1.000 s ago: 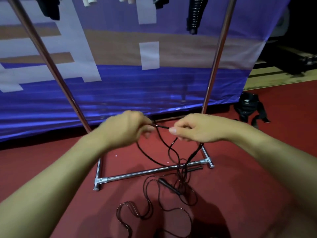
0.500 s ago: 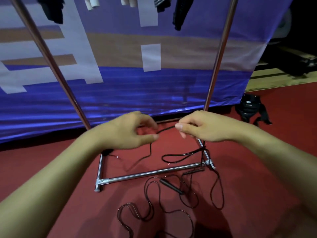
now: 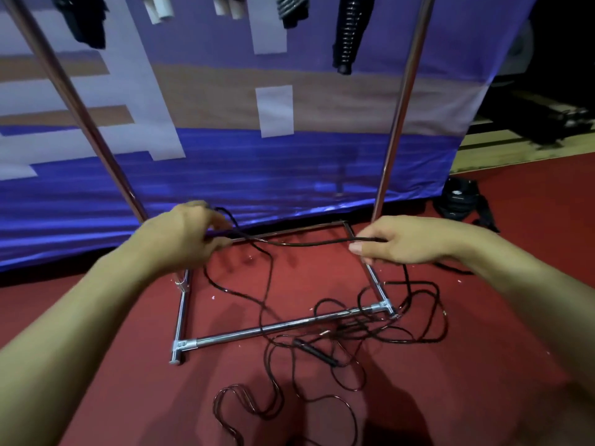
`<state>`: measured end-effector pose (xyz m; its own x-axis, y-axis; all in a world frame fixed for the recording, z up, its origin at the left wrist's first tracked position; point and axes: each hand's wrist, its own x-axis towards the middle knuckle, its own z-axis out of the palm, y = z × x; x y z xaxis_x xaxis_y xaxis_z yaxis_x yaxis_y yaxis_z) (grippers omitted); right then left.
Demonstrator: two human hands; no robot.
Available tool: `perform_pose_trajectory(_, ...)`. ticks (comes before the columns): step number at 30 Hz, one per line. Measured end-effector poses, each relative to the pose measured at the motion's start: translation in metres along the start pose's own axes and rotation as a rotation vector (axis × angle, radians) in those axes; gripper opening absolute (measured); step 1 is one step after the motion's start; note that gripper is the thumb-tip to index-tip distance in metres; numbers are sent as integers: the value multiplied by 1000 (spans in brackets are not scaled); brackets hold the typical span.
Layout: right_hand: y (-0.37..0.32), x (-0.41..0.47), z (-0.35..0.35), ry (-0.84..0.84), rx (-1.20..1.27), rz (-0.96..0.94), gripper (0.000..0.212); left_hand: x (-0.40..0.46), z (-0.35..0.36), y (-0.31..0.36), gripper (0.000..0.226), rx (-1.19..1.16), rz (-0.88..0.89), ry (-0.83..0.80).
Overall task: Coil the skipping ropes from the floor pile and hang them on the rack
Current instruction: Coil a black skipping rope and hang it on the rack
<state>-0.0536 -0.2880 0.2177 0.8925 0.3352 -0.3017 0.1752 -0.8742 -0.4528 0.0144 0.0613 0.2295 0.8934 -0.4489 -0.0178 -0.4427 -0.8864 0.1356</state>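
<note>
A thin black skipping rope [image 3: 309, 243] stretches between my two hands above the red floor. My left hand [image 3: 183, 236] grips one part of it, with a loop rising past the fingers. My right hand [image 3: 402, 241] pinches the rope farther right. The rest of the rope hangs down into a tangled pile [image 3: 347, 336] on the floor, lying over the rack's front base bar. A black handle [image 3: 317, 352] lies in the pile. The chrome rack [image 3: 277, 326] stands in front of me, its two uprights rising out of view.
Coiled ropes and handles [image 3: 349, 33] hang from the rack's top, cut off by the frame. A purple and tan banner [image 3: 257, 162] hangs behind the rack. A black strap bundle [image 3: 460, 201] lies on the floor at right. Dark equipment sits far right.
My hands have moved apart, the right one going right, so a longer stretch of rope runs between them. More rope has spread on the floor at the right.
</note>
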Motion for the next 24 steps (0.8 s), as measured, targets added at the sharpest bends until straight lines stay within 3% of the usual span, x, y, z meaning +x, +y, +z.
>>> perform_pose_trajectory(4, -23, 3, 4, 37, 28, -169, 31, -5, 3, 40, 48, -192, 212, -27)
perform_pose_trajectory(7, -39, 10, 11, 81, 59, -209, 31, -10, 12, 83, 36, -301, 330, -176)
perform_pose_trajectory(11, -43, 10, 7, 127, 61, -193, 30, -9, 20, 89, 29, -287, 402, -173)
perform_pose_trajectory(14, -34, 0, 1, -9, 72, -87, 40, -3, 9, 60, 35, -61, 302, -112)
perform_pose_trajectory(17, -17, -4, -8, -114, -113, 67, 58, 1, -9, 18, 39, 148, 88, -18)
perform_pose_trajectory(19, -9, -7, -16, -41, -81, 73, 63, 3, -13, -4, 31, 129, 4, -41)
perform_pose_trajectory(21, -11, -11, -17, 46, 106, 30, 53, 3, -10, -8, 26, 71, 13, -47)
perform_pose_trajectory(24, -26, -6, -7, 53, 243, -89, 44, 0, -3, 19, 51, -104, 147, -10)
